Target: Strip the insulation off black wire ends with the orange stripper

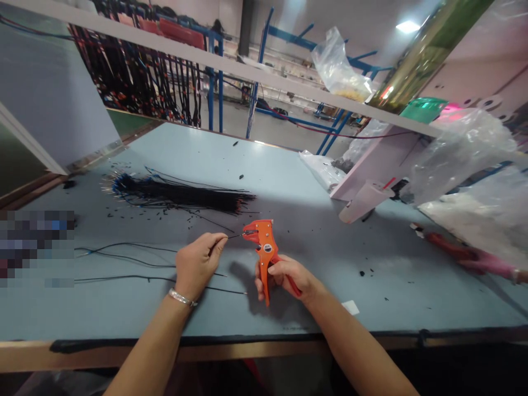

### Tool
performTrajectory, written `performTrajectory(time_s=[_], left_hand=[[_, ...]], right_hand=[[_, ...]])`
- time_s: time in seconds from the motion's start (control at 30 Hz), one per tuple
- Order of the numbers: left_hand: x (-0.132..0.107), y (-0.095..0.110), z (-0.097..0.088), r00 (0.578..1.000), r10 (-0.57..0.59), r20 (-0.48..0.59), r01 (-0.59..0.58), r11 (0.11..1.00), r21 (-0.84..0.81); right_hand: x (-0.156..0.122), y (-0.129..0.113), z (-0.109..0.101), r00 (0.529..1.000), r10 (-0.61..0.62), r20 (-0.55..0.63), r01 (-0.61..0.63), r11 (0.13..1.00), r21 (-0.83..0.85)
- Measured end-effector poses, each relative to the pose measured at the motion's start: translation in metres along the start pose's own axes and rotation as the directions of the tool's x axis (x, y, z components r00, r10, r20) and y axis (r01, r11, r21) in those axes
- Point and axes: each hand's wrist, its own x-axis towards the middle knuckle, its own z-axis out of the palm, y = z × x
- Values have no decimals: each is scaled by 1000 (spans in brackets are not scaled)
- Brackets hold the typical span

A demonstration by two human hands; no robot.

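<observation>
My left hand is closed in a pinch on a thin black wire, whose end points right at the jaws of an orange wire stripper. My right hand is wrapped round the stripper's handles and holds it upright above the table. Whether the wire tip lies inside the jaws is too small to tell. Under and beside my left hand, a few loose black wires lie on the table. Behind my hands rests a thick bundle of black wires with blue and bare ends at its left.
Black scraps are scattered on the blue-grey table. A white holder with tools leans at the right, near plastic bags. A red-handled tool lies at far right. A shelf rail crosses above the back edge.
</observation>
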Motion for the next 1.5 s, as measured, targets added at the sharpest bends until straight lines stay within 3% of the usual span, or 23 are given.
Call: performTrajectory(time_s=[0.6,0.77,0.97,1.1,1.23,1.37,1.5], left_hand=[[-1,-7,0,995,71,-73,-67,996,55],[0,-11,1,998,48,-48,-44,997,69],[3,-12,10,999,-44,-7,45,995,88],[8,-24,3,991,-136,12,133,980,150],[13,-30,-7,929,-338,-151,363,912,192],[10,-14,7,984,-175,-32,177,980,95],[2,-7,16,996,-83,-24,85,989,118]], right_hand=[[3,5,-2,995,15,-100,-18,999,-32],[3,2,-8,995,49,-84,-50,999,-8],[2,-2,-9,994,95,-57,-92,995,49],[0,-6,-17,993,97,-68,-88,988,128],[-2,-11,-28,985,-31,-168,69,972,224],[0,-8,-22,987,-83,-140,100,988,117],[1,-5,-17,989,-84,-123,97,990,105]])
